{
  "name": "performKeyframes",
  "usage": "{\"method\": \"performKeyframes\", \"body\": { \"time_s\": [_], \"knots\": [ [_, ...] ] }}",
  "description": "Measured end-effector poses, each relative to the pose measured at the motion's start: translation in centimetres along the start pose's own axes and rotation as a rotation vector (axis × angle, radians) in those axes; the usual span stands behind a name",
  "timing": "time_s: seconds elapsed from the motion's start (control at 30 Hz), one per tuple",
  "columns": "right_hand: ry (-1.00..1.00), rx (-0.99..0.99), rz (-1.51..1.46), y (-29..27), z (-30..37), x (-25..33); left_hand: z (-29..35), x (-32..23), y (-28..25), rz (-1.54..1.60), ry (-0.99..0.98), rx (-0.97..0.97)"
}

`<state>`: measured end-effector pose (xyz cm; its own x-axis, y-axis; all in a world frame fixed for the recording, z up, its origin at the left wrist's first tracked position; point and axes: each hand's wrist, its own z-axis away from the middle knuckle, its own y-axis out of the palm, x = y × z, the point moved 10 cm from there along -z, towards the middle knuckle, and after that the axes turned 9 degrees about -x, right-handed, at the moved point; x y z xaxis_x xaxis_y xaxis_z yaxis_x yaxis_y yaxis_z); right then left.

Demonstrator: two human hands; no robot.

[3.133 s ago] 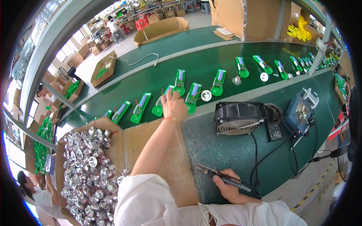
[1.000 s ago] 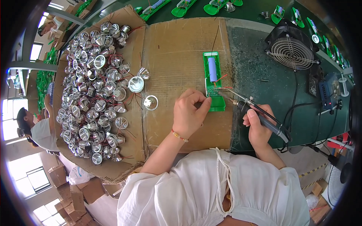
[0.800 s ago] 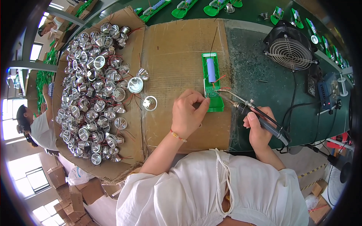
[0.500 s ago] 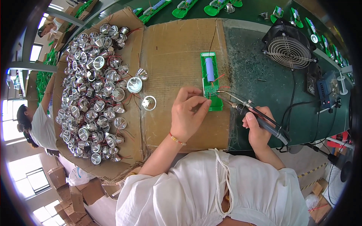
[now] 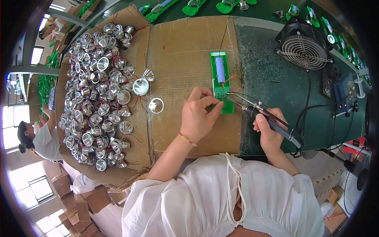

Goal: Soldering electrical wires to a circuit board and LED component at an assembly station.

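A green plastic lamp housing (image 5: pixel 226 75) lies lengthwise on the cardboard, with a purple cylindrical battery cell (image 5: pixel 220 71) in its far part. Nearer me in it sits a small green circuit board (image 5: pixel 222 91), with thin red wires to its right. My left hand (image 5: pixel 198 114) is closed in a pinch at the board's near left side; what the fingertips hold is too small to make out. In my right hand (image 5: pixel 270 132) is a soldering iron (image 5: pixel 281 129) with a thin feed tube along it. Its tip reaches the board from the right.
Many silver reflector cups (image 5: pixel 94 110) with wires fill a cardboard tray at left. A loose reflector (image 5: pixel 156 105) lies near the housing. A black fan (image 5: pixel 302 49) and a blue control box (image 5: pixel 343 94) stand right. Cables cross the green table. A co-worker (image 5: pixel 43 138) is far left.
My left fingertips have shifted slightly right, and the pinch looks tighter. The iron's tip stays at the board. At far left the co-worker's arm has come lower.
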<state>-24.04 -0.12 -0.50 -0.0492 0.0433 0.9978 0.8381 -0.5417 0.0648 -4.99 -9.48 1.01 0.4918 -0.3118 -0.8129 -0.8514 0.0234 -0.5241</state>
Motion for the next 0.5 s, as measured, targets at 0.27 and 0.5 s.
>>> {"method": "performKeyframes", "body": {
  "time_s": [0.27, 0.5],
  "knots": [
    [0.007, -0.061, -0.125, -1.0, -0.1, 0.4, -0.1, 0.2, 0.0, -0.001, -0.031, 0.017],
    [-0.057, -0.068, -0.134, -1.4, -0.6, 0.9, -0.4, -0.4, -0.3, -0.015, 0.010, 0.004]
  ]
}}
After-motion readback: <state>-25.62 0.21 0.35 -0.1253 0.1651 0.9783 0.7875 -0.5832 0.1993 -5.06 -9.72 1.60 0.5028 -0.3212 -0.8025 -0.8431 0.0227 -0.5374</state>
